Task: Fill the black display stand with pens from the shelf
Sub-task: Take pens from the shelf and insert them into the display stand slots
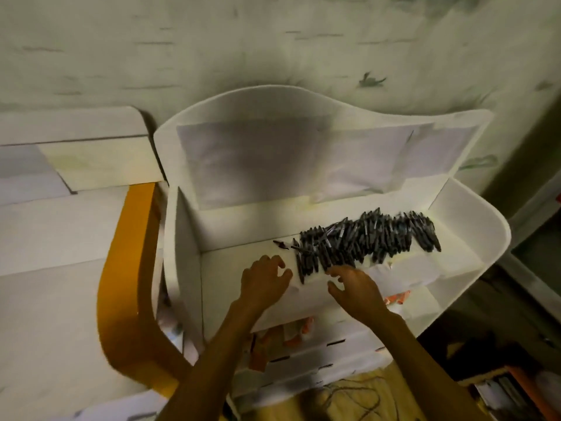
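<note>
- Step in hand, as I judge it: fetching pens from the shelf; nothing gathered yet.
- Pens [368,240]: big dark pile on the top tier of the white shelf [473,226], spread from the middle out toward 3 o'clock, tips pointing roughly 12 to 6.
- A loose pen [280,244] lies apart at the pile's 9 o'clock edge.
- Left hand [262,279]: fingers loosely curled and spread, holding nothing, hovering over bare shelf at 9 o'clock of the pile's near corner, close but not touching it.
- Right hand [353,285]: fingers spread and relaxed, holding nothing; fingertips at the pile's 6 o'clock edge. Contact with the nearest pens cannot be told, blur there.
- Both forearms come in from 6 o'clock.
- Black display stand: not in view, so how full it is cannot be judged.
- Lower tiers at 6 o'clock show orange items [394,297], too blurred to name.
- An orange curved panel [127,284] stands at 9 o'clock of the shelf; patterned wall at 12.
- Next move, my guess: close both hands round a bundle from the pile's near left corner, where the pens stick out toward the hands.
- It calls for scooping fingers under the pens, keeping them parallel so they go into the stand neatly.
- Risk: round barrels roll; a loose grab could scatter the pile or push pens over the front edge onto lower tiers.
</note>
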{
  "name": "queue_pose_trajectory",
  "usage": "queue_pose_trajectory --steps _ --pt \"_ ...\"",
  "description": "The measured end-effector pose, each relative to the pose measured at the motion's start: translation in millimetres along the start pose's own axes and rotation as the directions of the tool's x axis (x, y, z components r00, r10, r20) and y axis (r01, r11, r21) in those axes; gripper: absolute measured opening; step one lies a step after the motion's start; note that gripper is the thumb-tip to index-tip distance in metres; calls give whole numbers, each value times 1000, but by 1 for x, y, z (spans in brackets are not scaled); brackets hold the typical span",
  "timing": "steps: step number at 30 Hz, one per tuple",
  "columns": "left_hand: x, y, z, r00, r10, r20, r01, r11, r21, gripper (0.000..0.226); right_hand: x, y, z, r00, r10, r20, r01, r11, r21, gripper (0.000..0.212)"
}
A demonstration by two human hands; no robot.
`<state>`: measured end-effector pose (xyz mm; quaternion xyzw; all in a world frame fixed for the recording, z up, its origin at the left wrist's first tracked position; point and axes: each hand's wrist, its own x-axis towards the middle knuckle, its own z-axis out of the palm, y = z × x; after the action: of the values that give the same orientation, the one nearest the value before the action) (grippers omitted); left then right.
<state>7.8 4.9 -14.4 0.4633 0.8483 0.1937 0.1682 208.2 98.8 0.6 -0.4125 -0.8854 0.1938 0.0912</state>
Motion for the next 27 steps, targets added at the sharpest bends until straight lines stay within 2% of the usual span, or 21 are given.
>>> queue_pose_trajectory --steps 8,11,15,18,23,27 --pt "47 20 26 967 -251 -44 244 963 -113 40 60 41 -7 992 -116 50 116 993 9 22" --pt "64 32 34 946 -318 -56 307 940 -148 50 77 58 -12 988 -134 74 132 991 30 23" --pt "91 50 39 919 -393 -27 392 919 -34 68 96 71 -14 979 -186 88 181 982 58 21" --pt "106 54 43 901 -433 -31 433 901 -24 56 105 76 -15 972 -222 70 215 971 101 21" --pt "108 48 49 859 -507 -66 492 855 -163 45 113 83 -13 961 -270 58 264 959 102 23" --pt "105 45 41 818 -562 -123 449 757 -476 39 119 90 -12 956 -292 25 287 951 115 23"
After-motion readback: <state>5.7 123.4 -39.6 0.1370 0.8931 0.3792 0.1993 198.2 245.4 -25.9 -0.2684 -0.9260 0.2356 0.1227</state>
